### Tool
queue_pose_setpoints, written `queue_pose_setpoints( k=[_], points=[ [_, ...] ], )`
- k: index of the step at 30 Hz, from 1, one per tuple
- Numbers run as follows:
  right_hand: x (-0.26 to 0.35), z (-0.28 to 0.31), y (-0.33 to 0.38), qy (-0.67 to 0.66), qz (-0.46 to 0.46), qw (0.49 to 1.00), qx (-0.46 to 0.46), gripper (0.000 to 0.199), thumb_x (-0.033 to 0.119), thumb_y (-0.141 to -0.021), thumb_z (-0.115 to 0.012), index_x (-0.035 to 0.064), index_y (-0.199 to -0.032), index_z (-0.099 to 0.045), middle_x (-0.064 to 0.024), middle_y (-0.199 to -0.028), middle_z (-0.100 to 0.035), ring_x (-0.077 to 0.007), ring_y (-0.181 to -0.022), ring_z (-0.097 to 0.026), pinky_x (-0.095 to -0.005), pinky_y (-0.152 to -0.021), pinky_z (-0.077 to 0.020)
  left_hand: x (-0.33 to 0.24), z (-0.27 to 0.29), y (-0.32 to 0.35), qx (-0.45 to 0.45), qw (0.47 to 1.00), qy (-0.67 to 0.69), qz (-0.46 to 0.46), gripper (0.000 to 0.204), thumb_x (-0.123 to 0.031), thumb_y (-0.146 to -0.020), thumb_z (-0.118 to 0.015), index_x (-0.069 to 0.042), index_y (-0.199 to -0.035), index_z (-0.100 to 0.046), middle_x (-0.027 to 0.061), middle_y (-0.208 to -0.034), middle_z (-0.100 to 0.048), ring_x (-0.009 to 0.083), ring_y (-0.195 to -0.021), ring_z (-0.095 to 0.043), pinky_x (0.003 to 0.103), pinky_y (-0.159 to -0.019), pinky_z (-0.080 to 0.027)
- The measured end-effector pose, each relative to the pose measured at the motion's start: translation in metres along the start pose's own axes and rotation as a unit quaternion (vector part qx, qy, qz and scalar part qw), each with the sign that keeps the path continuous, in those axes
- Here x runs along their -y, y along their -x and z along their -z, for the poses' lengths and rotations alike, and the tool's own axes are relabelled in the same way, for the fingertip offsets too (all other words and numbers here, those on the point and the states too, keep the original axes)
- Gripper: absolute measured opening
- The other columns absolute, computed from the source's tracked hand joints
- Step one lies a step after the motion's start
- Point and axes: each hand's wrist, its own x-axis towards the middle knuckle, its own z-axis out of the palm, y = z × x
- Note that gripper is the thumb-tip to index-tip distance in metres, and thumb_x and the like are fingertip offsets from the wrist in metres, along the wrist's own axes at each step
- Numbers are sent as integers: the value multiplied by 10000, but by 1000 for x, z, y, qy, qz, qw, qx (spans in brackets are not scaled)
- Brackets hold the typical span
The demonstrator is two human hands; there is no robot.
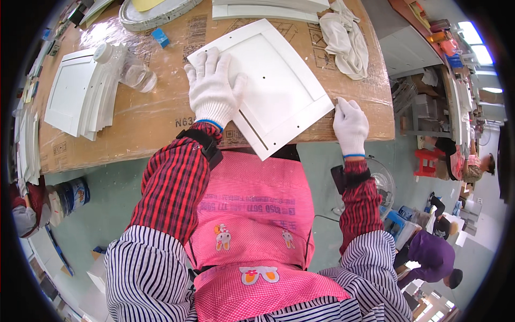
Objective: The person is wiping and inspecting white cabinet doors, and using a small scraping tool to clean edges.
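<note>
A white framed panel [276,80] with several small dark holes and a slot lies at an angle on the cardboard-covered table [161,115], one corner over its front edge. My left hand [214,88], in a white knit glove, rests flat on the panel's left side, fingers spread. At the panel's right corner is my right hand [350,126], also gloved. Its fingers are curled closed against the edge; whatever they hold, if anything, is hidden.
To the left stand stacked white panels [70,94] and a clear bottle [137,74] on its side. A blue block [160,37], a white cloth [346,43] and more white boards [265,12] lie farther back. A fan [380,180] stands at right; other people work beyond.
</note>
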Motion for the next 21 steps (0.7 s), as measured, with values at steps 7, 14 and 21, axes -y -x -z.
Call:
queue_pose_setpoints(
  k=[7,14,21],
  points=[
    [76,11,42,-205,127,971,9,197,159,-928,-707,119,-1111,-768,-124,-853,-647,-336,-788,-670,-439,-689,-545,8,4,3,9,1000,-10,-1,618,-431,-937,-677,-110,-1457,-589,133,-1610,-471,354,-1553,-335,578,-1298,-186],
    [-7,-1,-9,-29,26,999,15,193,153,-940,-691,160,-1117,-767,-113,-829,-644,-340,-770,-675,-457,-657,-535,-1,5,0,22,1000,-1,2,618,-435,-946,-675,-105,-1460,-584,133,-1610,-472,357,-1553,-332,571,-1299,-190],
    [13,7,-2,-88,57,993,53,175,196,-981,-665,154,-1110,-776,-111,-847,-658,-347,-766,-686,-458,-680,-543,-1,4,0,14,1000,-4,-3,615,-433,-949,-678,-109,-1463,-581,135,-1616,-467,356,-1555,-332,563,-1302,-187]
  ],
)
